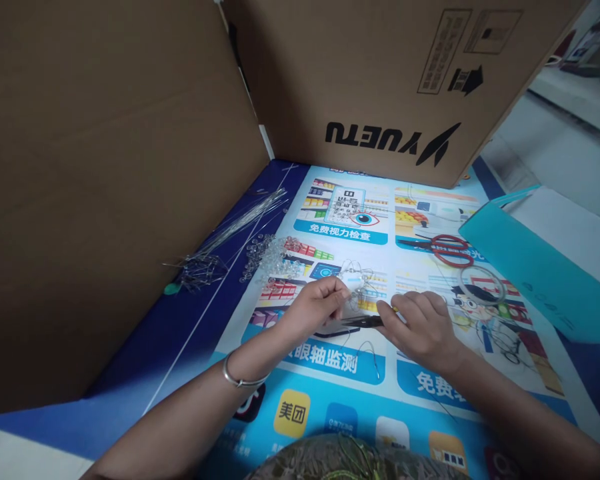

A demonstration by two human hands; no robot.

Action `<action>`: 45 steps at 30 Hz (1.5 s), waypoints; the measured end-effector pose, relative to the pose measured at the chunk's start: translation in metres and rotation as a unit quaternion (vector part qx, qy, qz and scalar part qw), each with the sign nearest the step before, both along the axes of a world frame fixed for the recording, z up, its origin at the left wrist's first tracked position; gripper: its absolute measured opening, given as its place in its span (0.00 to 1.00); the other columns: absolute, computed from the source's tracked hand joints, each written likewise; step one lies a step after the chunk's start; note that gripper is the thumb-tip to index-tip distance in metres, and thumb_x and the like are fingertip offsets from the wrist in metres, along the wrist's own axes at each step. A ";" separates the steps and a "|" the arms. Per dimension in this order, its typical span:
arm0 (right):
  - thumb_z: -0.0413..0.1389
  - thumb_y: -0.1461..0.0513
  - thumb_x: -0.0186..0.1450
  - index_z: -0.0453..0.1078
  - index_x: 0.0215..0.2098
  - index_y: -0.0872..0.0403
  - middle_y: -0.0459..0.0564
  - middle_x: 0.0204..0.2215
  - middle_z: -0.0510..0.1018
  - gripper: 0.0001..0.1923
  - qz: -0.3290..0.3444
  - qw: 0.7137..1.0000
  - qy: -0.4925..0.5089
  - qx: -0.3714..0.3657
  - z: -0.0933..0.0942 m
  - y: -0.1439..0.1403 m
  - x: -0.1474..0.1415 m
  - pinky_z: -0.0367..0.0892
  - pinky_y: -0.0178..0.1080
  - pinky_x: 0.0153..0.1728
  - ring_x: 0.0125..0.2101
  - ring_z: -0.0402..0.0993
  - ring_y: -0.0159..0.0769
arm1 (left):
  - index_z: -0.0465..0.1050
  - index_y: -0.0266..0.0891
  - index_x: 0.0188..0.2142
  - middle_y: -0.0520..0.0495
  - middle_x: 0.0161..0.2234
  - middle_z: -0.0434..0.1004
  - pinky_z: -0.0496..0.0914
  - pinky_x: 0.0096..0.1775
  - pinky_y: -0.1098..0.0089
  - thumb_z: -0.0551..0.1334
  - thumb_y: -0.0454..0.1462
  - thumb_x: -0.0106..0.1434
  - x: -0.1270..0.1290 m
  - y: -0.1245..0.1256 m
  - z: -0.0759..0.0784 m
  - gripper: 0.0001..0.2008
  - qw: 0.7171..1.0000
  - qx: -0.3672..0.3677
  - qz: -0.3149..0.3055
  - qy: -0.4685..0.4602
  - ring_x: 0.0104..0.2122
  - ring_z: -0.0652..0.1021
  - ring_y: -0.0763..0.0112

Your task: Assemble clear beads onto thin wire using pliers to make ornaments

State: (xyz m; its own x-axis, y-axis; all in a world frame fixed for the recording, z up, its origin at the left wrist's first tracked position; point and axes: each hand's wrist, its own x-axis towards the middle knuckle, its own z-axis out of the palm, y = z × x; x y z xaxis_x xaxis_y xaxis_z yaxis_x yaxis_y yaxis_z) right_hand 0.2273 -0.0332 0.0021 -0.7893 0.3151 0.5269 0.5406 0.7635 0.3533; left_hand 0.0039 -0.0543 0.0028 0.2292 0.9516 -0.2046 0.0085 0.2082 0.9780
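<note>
My left hand (317,305) is closed in a pinch on a thin wire piece (362,285) with loops and what look like small clear beads. Wrapped round the handles of the pliers (366,321), my right hand (425,328) points their dark narrow jaws left, close to my left fingertips. Whether the jaws touch the wire I cannot tell. A heap of clear beads (273,257) lies beyond my left hand. Beyond my right hand rests a pair of red-handled scissors (451,251), with a coil of pale wire (483,285) near it.
Brown cardboard panels (350,80) stand at the left and back. A bundle of straight wires (245,220) and a tangle of wire pieces (200,272) lie along the left panel. On the right is a turquoise box (535,267). Loose wire (507,343) lies on the printed sheet (390,393).
</note>
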 end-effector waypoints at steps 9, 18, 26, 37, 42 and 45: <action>0.57 0.58 0.59 0.68 0.39 0.52 0.49 0.31 0.73 0.10 0.000 1.000 0.013 0.015 -0.001 -0.001 -0.001 0.55 0.43 0.38 0.35 0.65 0.38 | 0.63 0.37 0.27 0.56 0.17 0.65 0.54 0.17 0.79 0.57 0.43 0.61 0.002 0.001 -0.002 0.12 1.000 -0.017 0.010 -0.004 0.14 0.61 0.83; 0.58 0.58 0.58 0.69 0.39 0.53 0.49 0.31 0.73 0.11 0.008 1.000 0.004 0.018 -0.001 -0.001 -0.002 0.56 0.43 0.37 0.34 0.65 0.38 | 0.64 0.37 0.28 0.57 0.16 0.63 0.54 0.17 0.80 0.57 0.44 0.60 0.004 -0.001 -0.002 0.12 0.999 -0.031 0.013 0.012 0.14 0.61 0.83; 0.59 0.59 0.58 0.69 0.38 0.53 0.49 0.31 0.74 0.11 0.011 1.000 0.003 0.026 -0.002 -0.001 -0.001 0.57 0.43 0.36 0.34 0.65 0.38 | 0.63 0.37 0.27 0.57 0.16 0.63 0.54 0.16 0.80 0.58 0.44 0.59 0.005 0.000 0.000 0.12 0.999 -0.046 0.016 0.009 0.14 0.60 0.83; 0.58 0.60 0.58 0.69 0.38 0.52 0.48 0.31 0.74 0.10 0.015 1.000 -0.004 0.019 -0.003 -0.001 0.000 0.57 0.43 0.36 0.34 0.65 0.38 | 0.62 0.37 0.27 0.57 0.16 0.63 0.53 0.16 0.79 0.58 0.44 0.59 0.005 -0.001 0.001 0.12 0.998 -0.058 0.011 -0.004 0.13 0.60 0.83; 0.58 0.60 0.58 0.69 0.38 0.52 0.48 0.30 0.73 0.10 0.013 1.000 -0.007 0.015 -0.002 -0.002 -0.001 0.56 0.43 0.36 0.33 0.65 0.37 | 0.63 0.37 0.28 0.57 0.16 0.64 0.54 0.17 0.80 0.57 0.44 0.60 0.005 -0.001 0.002 0.12 0.999 -0.041 0.008 0.007 0.14 0.61 0.83; 0.59 0.61 0.57 0.69 0.39 0.52 0.47 0.31 0.73 0.11 0.010 1.000 0.000 0.026 -0.001 -0.004 -0.002 0.56 0.42 0.36 0.34 0.65 0.37 | 0.63 0.37 0.28 0.57 0.16 0.64 0.54 0.17 0.80 0.57 0.45 0.60 0.004 -0.002 0.002 0.12 0.999 -0.037 0.008 0.014 0.14 0.61 0.82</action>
State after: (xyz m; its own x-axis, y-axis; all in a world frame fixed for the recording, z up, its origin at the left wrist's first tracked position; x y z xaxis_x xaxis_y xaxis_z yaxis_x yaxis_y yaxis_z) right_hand 0.2256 -0.0368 0.0016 -0.7958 0.2709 0.5415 0.5245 0.7554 0.3929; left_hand 0.0081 -0.0559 0.0051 0.2067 0.9372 -0.2810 0.0308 0.2808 0.9593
